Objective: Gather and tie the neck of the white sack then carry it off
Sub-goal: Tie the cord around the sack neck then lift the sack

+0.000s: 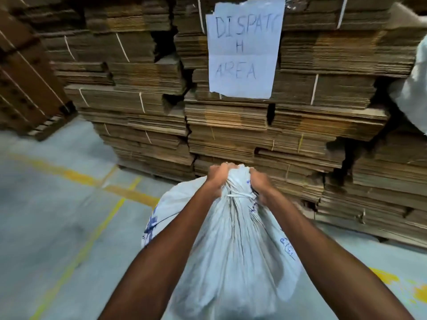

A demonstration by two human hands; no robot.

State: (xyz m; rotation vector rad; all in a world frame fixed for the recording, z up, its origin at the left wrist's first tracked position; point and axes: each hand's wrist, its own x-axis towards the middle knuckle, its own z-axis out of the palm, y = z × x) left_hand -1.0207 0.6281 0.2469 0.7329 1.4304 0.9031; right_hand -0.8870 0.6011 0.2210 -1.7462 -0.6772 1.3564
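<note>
A large white woven sack (233, 245) with blue print stands in front of me, low in the middle of the view. Its neck is bunched together, and a white tie (239, 195) runs around it. My left hand (219, 179) is closed on the left side of the gathered neck, above the tie. My right hand (260, 181) grips the right side of the neck at the same height. Both forearms reach forward over the sack's body, and the image is slightly blurred by motion.
Tall stacks of flattened, strapped cardboard (231, 125) rise just behind the sack, with a handwritten paper sign (242, 49) on them. Another white sack (413, 88) shows at the right edge. Grey floor with yellow lines (76, 250) spreads to the left.
</note>
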